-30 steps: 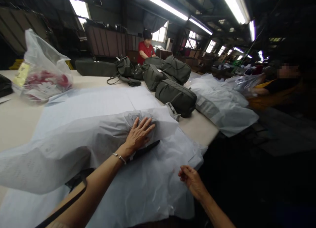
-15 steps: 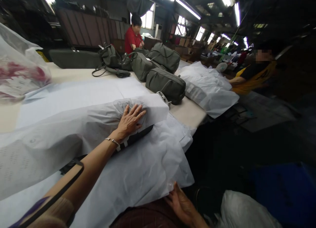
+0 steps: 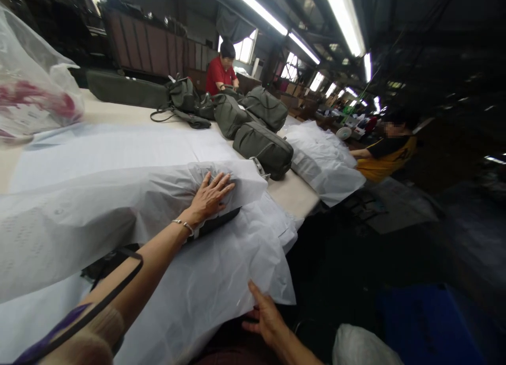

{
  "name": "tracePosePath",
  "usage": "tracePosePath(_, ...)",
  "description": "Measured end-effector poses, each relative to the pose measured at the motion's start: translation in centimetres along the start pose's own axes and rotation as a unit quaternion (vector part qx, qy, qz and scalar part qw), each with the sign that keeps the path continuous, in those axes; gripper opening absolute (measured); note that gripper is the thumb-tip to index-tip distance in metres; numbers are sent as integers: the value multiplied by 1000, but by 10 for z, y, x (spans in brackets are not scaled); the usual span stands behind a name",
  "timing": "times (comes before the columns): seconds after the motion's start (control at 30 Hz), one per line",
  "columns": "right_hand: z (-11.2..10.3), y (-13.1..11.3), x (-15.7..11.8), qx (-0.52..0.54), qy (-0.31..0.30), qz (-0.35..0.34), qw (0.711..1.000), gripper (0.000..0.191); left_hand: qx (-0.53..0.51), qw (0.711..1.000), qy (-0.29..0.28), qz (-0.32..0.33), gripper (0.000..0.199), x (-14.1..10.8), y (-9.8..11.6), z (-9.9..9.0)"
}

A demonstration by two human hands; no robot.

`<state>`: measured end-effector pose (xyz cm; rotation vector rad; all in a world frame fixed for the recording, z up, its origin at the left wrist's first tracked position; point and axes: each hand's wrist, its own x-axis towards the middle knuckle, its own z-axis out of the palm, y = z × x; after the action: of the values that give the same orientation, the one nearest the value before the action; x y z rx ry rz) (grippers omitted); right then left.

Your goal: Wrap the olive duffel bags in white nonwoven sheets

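My left hand (image 3: 211,197) lies flat, fingers spread, on a translucent white plastic bag (image 3: 98,196) wrapped over a bulky, darker item. A black edge (image 3: 219,221) of something sticks out from under it, beside my wrist. Below, more white plastic bags (image 3: 221,270) lie in a layer down to the table's front edge. At that loose plastic edge is my right hand (image 3: 266,315), its thumb over the sheet and its fingers apart lower down. No firm grip shows there.
Several dark grey-green bags (image 3: 263,146) stand behind on the table (image 3: 294,193). A plastic bag with red contents (image 3: 35,104) sits at the left. Heaped white plastic (image 3: 322,159) lies at the right. Two people (image 3: 221,72) work farther back. A blue container (image 3: 419,323) is low right.
The camera view has shifted slightly. My right hand has moved left along the plastic edge, its fingers now farther from the thumb. My left hand stays pressed on the wrapped item.
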<state>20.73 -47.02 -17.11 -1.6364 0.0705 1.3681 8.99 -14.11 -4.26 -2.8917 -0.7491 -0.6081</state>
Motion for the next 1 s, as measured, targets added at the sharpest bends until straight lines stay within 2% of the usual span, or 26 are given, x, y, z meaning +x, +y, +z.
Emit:
tracePosePath(0.17, 8, -4, 12, -67, 0, -6, 998, 64, -10, 999, 49, 10, 67, -1, -9, 13)
tracePosePath(0.3, 7, -5, 18, -45, 0, -53, 998, 68, -10, 996, 84, 25, 68, 1, -16, 27)
tracePosePath(0.4, 4, -3, -1, -14, -23, -59, 998, 71, -11, 997, 74, 24, 68, 0, -14, 24)
tracePosePath(0.47, 3, -5, -25, -7, -66, -72, 995, 72, -9, 998, 55, 18, 68, -1, -11, 17)
tracePosePath(0.53, 5, -14, -52, -14, -117, -115, 986, 69, -2, 999, 35, 12, 71, -1, -6, 10)
tracePosePath(0.67, 16, -52, -92, -73, -191, -184, 961, 50, 0, 1000, 4, 5, 73, 0, -2, 5)
tracePosePath(0.77, 30, -92, -102, -113, -223, -220, 943, 41, -4, 1000, 2, -1, 73, 0, -1, 4)
tracePosePath(0.9, 60, -158, -90, -148, -264, -293, 907, 38, -16, 1000, 8, -2, 75, -2, -2, 4)
tracePosePath(1.0, 92, -211, -69, -137, -302, -340, 880, 37, -33, 999, 10, -2, 73, -4, -1, 9)
